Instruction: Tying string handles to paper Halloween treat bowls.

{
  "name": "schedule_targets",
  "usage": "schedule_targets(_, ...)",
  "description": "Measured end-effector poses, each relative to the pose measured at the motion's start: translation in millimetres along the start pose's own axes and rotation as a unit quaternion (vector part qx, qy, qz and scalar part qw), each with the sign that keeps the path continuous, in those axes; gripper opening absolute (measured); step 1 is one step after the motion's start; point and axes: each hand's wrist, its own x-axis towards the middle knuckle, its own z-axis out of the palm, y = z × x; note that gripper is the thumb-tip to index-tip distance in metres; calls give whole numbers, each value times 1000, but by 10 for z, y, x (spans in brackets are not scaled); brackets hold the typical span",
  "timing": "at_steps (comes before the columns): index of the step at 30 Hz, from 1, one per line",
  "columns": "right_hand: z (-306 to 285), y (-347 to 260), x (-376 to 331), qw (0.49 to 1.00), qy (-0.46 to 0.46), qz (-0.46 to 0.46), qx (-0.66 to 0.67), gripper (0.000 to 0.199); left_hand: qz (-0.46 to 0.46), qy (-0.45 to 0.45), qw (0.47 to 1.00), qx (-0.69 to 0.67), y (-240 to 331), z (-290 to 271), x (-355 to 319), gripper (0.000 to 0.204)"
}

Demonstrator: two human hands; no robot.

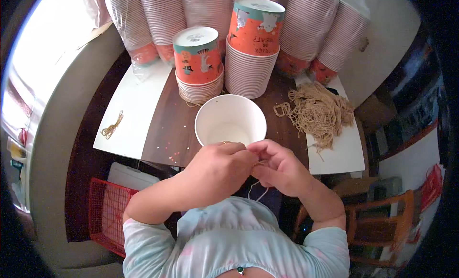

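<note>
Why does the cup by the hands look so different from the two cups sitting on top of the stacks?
The cup by the hands stands open side up, so you see its plain white inside. The two cups on the stacks are upside down, showing orange sides with little pictures and teal rims. The white cup stands alone on the table; the others sit on piles. Both hands pinch a thin string at its rim. All seem the same kind of paper cup.

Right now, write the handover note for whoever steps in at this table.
Left hand and right hand: both pinched on a thin cord at the near rim of the open white cup; a loop hangs below the hands.
Loose cords are piled on the right; one spare cord piece lies on the left white board.
Done: upside-down cup stacks behind, whether corded cannot be told.
Left: this cup's cord is not yet finished.
</note>
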Motion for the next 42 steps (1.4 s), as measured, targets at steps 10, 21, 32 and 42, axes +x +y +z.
schedule_targets(10, -31, -19, 322, 826, 101, -306, -462, 14, -100, -12, 993, -62, -332, -146, -76, 13)
schedule_targets(21, -97, 87, 286, 749, 127, -368, -536, 14, -365, -66, 827, -423, -463, -27, -126, 22)
schedule_targets(32, -68, 46, 304, 797, 96, -298, -516, 10, -70, 103, 992, -4, -382, 160, -213, 6)
schedule_targets(42, -506, 154, 1199, 950, 121, -9, -287, 12, -321, 53, 941, -96, -1427, -118, 101, 29)
